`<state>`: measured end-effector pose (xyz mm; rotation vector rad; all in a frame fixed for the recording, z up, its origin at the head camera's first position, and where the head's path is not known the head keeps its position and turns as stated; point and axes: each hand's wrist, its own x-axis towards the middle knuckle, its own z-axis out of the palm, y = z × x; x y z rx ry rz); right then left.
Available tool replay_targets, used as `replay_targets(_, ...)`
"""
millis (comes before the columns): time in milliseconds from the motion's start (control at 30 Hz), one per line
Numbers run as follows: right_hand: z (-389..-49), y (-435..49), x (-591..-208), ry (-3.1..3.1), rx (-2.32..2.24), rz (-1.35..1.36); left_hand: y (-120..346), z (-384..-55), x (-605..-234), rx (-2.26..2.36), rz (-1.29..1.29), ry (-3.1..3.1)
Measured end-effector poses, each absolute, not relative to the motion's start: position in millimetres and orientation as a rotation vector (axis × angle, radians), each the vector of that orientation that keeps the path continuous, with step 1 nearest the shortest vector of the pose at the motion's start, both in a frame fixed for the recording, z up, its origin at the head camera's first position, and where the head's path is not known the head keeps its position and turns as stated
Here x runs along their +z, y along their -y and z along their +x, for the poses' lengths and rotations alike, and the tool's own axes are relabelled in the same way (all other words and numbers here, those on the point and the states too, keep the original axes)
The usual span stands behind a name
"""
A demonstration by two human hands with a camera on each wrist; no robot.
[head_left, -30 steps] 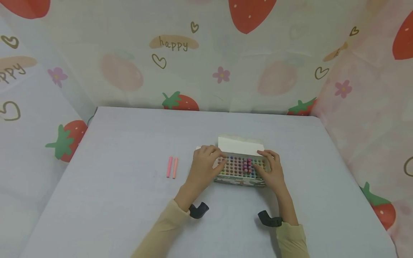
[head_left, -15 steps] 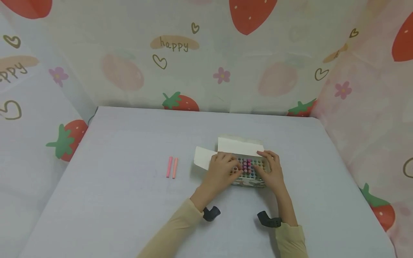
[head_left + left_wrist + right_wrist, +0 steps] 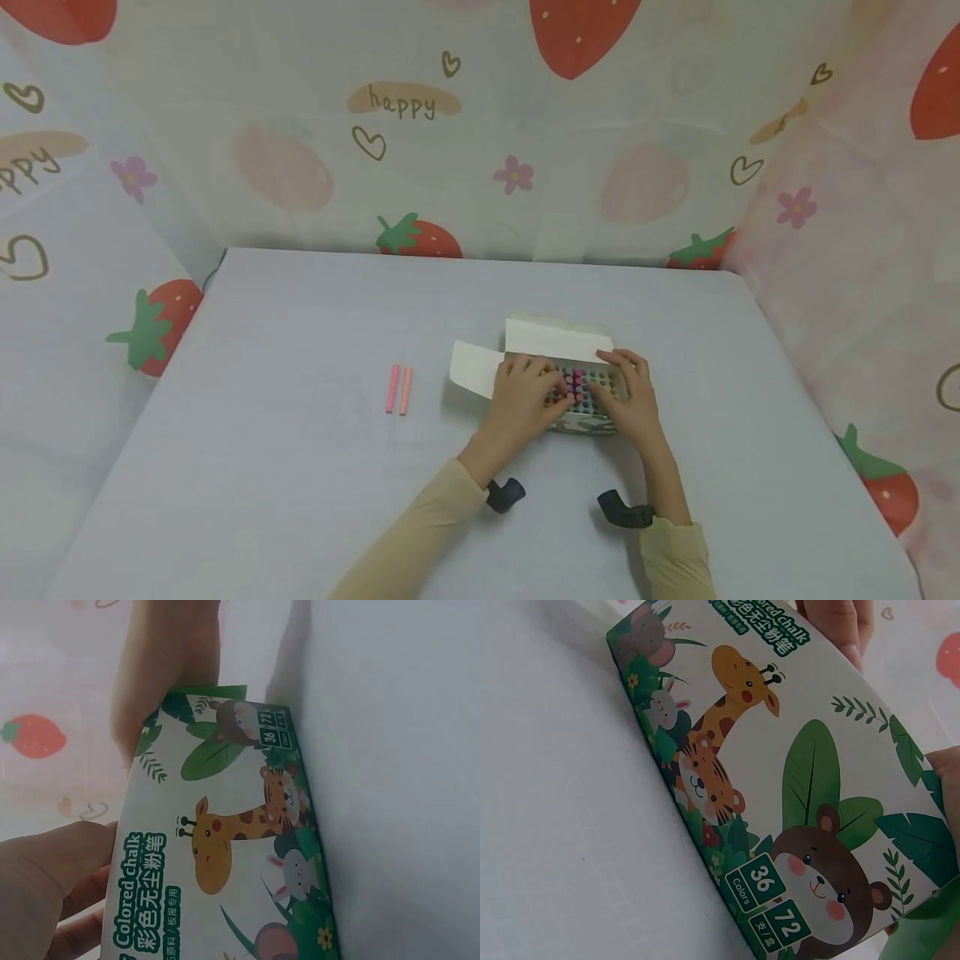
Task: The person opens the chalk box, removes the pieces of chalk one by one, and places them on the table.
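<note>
1. at left, on the white table (image 3: 225,467), we find a pink stick (image 3: 393,388) and, just beside it on the right, a peach stick (image 3: 406,392); both lie flat, nearly parallel, apart from each other.
2. next we record a white side flap (image 3: 472,367), folded out from the left end of the box.
3. the left hand (image 3: 522,395) is over the left part of the box, fingertips close to a small group of raised pink sticks (image 3: 579,386). thumb and fingers are drawn near each other; we cannot tell whether a stick is pinched between them. a dark wrist mount (image 3: 507,495) shows below its tan sleeve.
4. the box (image 3: 585,423) sits right of the table's middle, its white lid (image 3: 558,339) folded back on the far side. inside we see rows of round spots, too small to identify. on its near face we read "colored chalk", with a giraffe, a tiger and a bear.
5. the right hand (image 3: 636,398) rests across the box's right end, thumb and forefinger well apart: thumb over the rows, forefinger by the lid's right corner. in the right wrist view a green flap (image 3: 926,926) juts from that end.
</note>
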<state>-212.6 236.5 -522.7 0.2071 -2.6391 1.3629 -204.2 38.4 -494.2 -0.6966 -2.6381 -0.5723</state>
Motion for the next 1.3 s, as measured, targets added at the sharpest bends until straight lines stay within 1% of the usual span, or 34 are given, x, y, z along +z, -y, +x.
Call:
replay_targets(633, -214.2, -235.7, -521.2, 2.657, 1.364, 0.171, -42.2, -205.2, -491.9, -0.633, -0.654, 2.628)
replay_targets(1300, -214.2, -236.1, -523.7, 2.658, 1.341, 0.176, -38.5, -209.5, -476.0, -0.768, -0.636, 2.535)
